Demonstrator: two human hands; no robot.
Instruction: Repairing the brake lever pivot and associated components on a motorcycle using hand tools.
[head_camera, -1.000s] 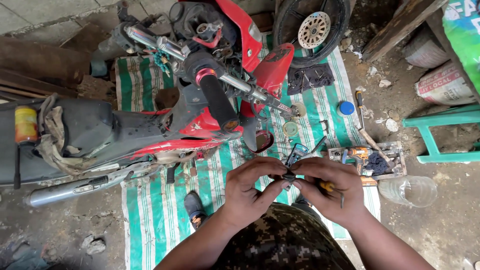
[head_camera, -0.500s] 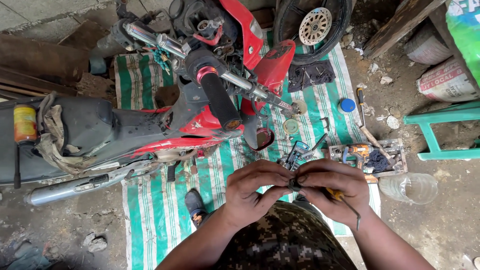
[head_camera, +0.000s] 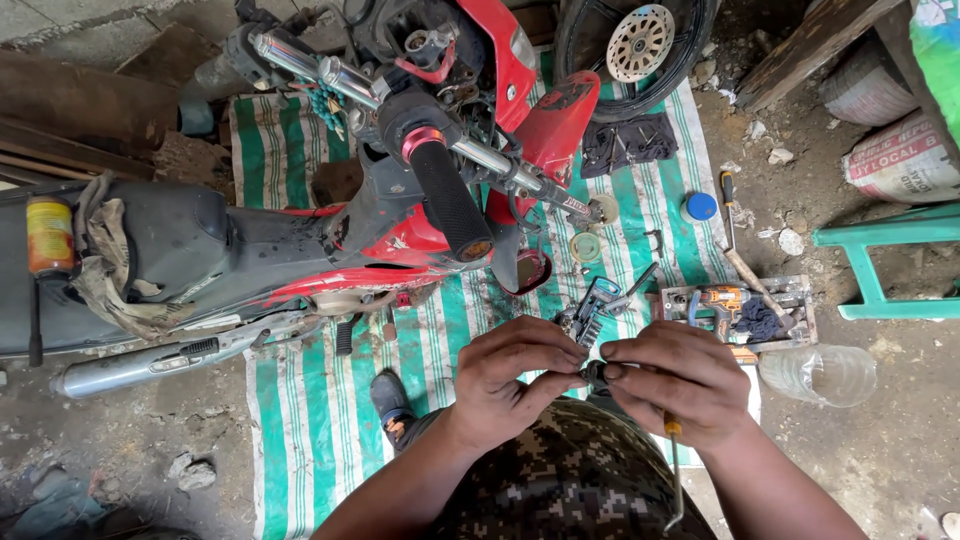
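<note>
Both hands meet at lower centre of the frame, over a camouflage-clad lap. Left hand (head_camera: 515, 375) and right hand (head_camera: 675, 380) each close their grip on a small dark metal part (head_camera: 597, 372) pinched between the fingertips. Right hand also clamps a screwdriver (head_camera: 673, 470) whose shaft hangs downward. A green-striped mat (head_camera: 300, 420) covers the ground beneath; a red motorcycle (head_camera: 400, 200) lies across the upper left, and a cordless drill (head_camera: 722, 300) rests at right.
</note>
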